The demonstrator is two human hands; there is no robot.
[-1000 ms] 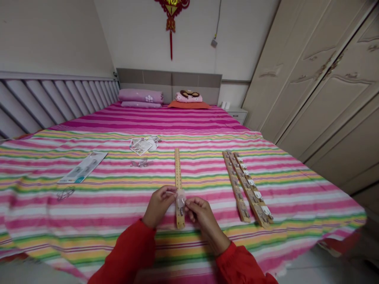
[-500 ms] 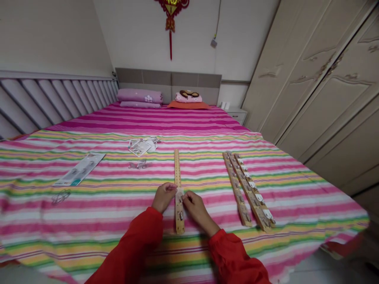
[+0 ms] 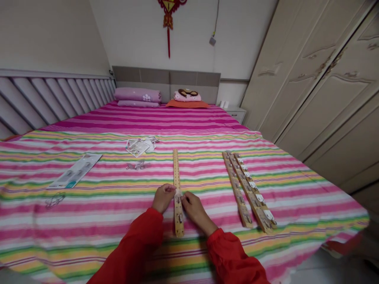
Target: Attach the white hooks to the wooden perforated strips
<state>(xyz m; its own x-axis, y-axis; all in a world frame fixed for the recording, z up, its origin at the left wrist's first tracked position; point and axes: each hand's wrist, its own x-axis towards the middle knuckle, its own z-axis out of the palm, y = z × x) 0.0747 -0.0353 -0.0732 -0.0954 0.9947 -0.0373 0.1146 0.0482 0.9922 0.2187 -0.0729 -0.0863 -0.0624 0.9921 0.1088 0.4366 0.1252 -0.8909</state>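
A narrow wooden strip (image 3: pixel 177 171) with rows of small holes lies lengthwise before me on the striped bedspread. On its near part sits a small metal hook (image 3: pixel 180 218) on a clear patch. Farther up the strip, a clear adhesive hook (image 3: pixel 178 198) lies between my fingers. From the left, my left hand (image 3: pixel 164 198) is closed, thumb and forefinger pinched at the patch's upper edge. My right hand (image 3: pixel 195 207) pinches it from the right, beside its metal part. The fingertips partly cover this piece.
Right of me lie wooden strips (image 3: pixel 237 183) bearing several hooks, some with white tabs. On the left are a flat hook package (image 3: pixel 76 171) and a thin clear tangle (image 3: pixel 55 200). Beyond the hands are loose clear hooks (image 3: pixel 137 165) and a pile of packaging (image 3: pixel 142 146).
The whitish clear patch between my fingers now looks lower and flatter against the strip. Both hands stay at nearly the same place; the view has shifted slightly.
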